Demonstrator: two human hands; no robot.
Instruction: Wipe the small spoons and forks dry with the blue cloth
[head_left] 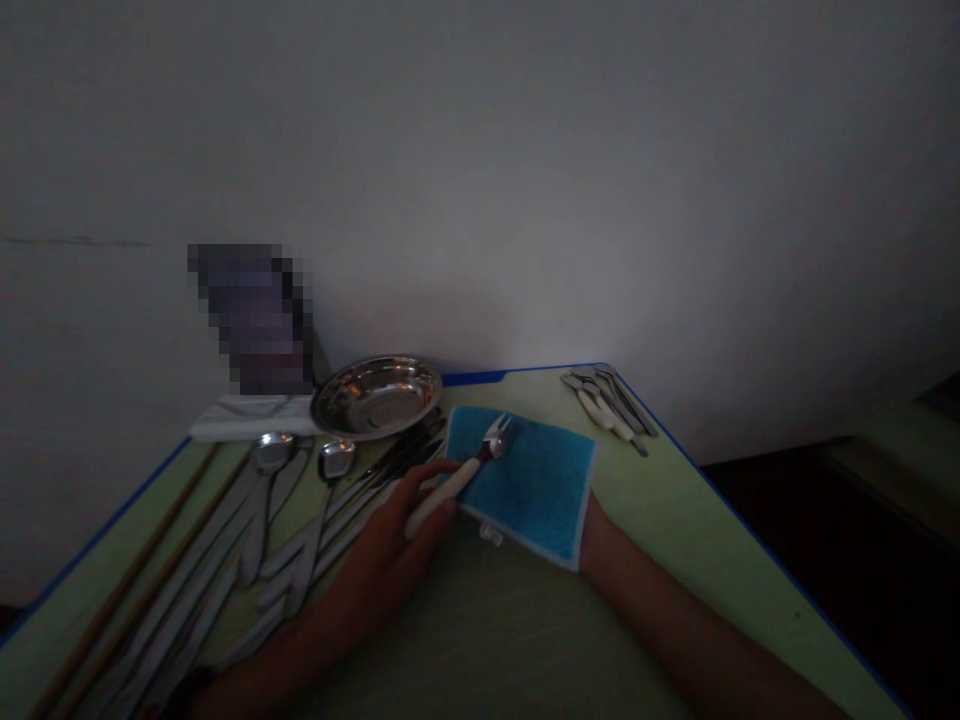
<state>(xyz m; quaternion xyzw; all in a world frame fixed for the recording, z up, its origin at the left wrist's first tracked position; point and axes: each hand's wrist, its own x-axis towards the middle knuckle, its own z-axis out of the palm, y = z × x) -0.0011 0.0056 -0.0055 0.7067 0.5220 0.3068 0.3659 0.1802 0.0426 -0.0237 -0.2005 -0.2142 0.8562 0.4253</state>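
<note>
My left hand is closed around the pale handle of a fork. The fork's metal tines point away from me and lie over a blue cloth with a white edge. Under the cloth's right side is my right hand, which bears the cloth up. Only its wrist edge shows, and its fingers are hidden by the cloth. A small clear tag hangs from the cloth's near edge.
Long-handled spoons, knives and chopsticks lie at the left. A steel bowl stands by the wall, beside a folded white cloth and a blurred upright object. More cutlery lies at the back right.
</note>
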